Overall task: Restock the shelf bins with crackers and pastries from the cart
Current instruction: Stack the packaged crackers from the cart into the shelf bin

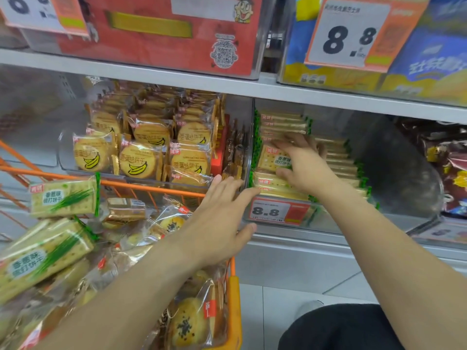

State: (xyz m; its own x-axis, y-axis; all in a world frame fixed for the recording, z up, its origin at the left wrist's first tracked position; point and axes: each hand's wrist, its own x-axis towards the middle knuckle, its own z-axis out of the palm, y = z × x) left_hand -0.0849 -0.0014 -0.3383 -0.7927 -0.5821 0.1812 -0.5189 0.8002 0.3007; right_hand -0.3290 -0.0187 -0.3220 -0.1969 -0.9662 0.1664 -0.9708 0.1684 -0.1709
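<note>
My right hand [300, 162] reaches into the clear shelf bin [409, 173] and lies with spread fingers on a scallion cracker pack [270, 157] that stands against stacked packs. My left hand [222, 213] hovers open in front of the bin's left corner, above the cart's edge, holding nothing. The orange cart [235, 286] at lower left holds more scallion cracker packs [63, 195] and wrapped round pastries [187, 324]. Stacked cracker packs [338, 160] fill the bin's left half.
A neighbouring bin [70, 170] to the left holds banana biscuit packs [139, 162]. A price tag reading 8.8 [275, 210] hangs on the cracker bin's front. The shelf above carries a red box [161, 34] and blue-yellow boxes [429, 66]. Dark snack bags [449, 168] sit at far right.
</note>
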